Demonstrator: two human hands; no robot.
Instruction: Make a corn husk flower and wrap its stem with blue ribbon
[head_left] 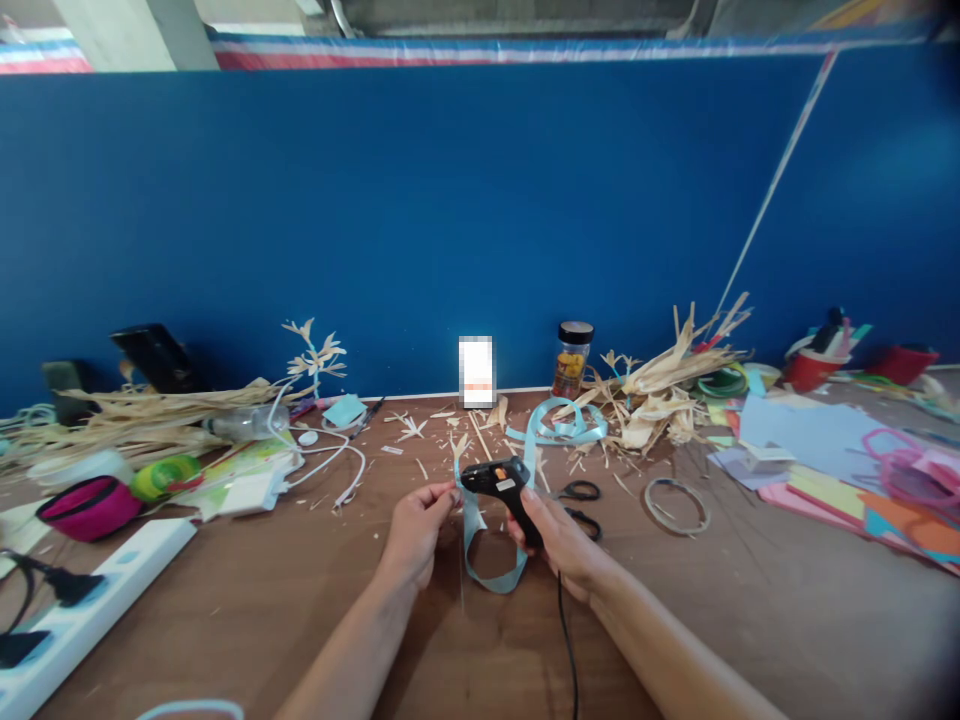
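Wrapped round the handle of a black hot glue gun (pixel 499 477) is my right hand (pixel 551 535). The gun's nozzle points left, close to the fingertips of my left hand (pixel 420 525). Those fingers pinch the stem of a small dried-husk flower (pixel 459 450), which stands upright above them. A light blue ribbon (pixel 499 582) droops in a loop below the gun, between my hands. More of it lies in loose coils behind. Whether nozzle and stem touch, I cannot tell. Scissors (pixel 583 490) rest on the table by my right hand, partly hidden.
Dried husks (pixel 675 385) and a jar (pixel 574 360) lie behind right, with a tape ring (pixel 676 506) nearer. Coloured paper (pixel 810 440) spreads at right. A power strip (pixel 97 610) occupies the left front. Another husk flower (pixel 319 355) stands behind left. The gun's cord (pixel 568 640) runs forward.
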